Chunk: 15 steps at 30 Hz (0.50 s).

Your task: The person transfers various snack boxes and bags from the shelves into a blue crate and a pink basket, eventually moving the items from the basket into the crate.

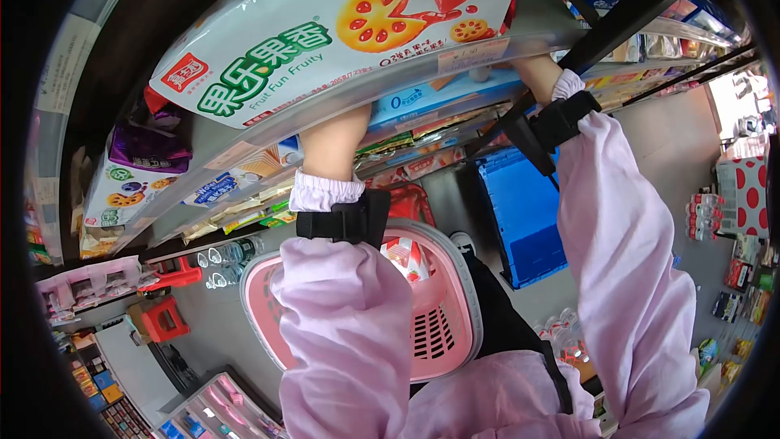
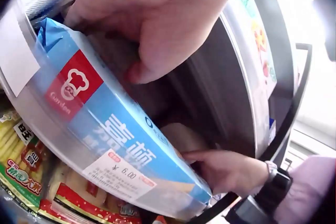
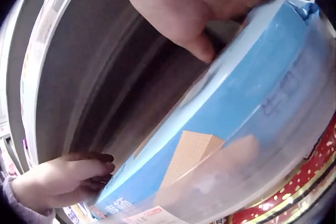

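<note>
A long blue wafer package (image 1: 443, 96) (image 2: 123, 113) (image 3: 220, 103) lies behind the clear front lip of a shelf. In the left wrist view my left hand (image 2: 152, 19) grips one end, its thumb on the inner side and its other fingertips hidden. My right hand (image 2: 228, 170) holds the opposite end, also seen from above in the right wrist view, where the right hand (image 3: 205, 8) covers the package's corner. The left hand (image 3: 63, 181) appears there at the far end. In the head view the shelf above partly hides the left hand (image 1: 333, 142) and right hand (image 1: 540, 77).
A large white Fruit Fun Fruity pack (image 1: 325, 32) stands on the shelf above. Snack bags (image 2: 23, 163) fill the shelf below. Beneath my arms are a pink basket (image 1: 272, 301) with a pack inside and a blue crate (image 1: 520, 211). A dark shelf post (image 1: 634, 16) rises near my right hand.
</note>
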Tool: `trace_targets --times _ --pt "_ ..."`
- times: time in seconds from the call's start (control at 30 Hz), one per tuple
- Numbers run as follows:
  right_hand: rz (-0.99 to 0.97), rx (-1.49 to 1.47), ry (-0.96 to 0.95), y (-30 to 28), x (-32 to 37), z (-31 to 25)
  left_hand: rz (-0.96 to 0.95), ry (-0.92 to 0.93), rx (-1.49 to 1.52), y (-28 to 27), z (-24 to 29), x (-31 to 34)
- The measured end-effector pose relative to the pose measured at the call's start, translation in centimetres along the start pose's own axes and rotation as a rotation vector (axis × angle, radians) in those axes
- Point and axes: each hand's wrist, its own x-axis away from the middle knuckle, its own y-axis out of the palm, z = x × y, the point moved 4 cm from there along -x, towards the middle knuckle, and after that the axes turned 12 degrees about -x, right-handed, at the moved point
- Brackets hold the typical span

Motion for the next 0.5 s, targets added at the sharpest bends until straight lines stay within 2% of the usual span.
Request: trace_targets --times 0.07,0.17,0.27,0.5 --pt "0.017 -0.034 0.002 -0.2 0.1 0.1 -0.02 -0.036 -0.043 0.0 0.1 0.0" --pt "0.039 -0.078 0.005 -0.4 0.4 0.4 0.063 0.041 -0.034 0.9 -0.5 -0.4" --pt "0.074 -0.124 0.008 -0.4 0.6 0.5 0.092 0.015 0.028 1.7 -1.4 -0.7" --pt "0.18 -0.251 0.033 -0.8 1.1 0.6 0.097 0.004 -0.057 1.6 -2.6 -0.1"
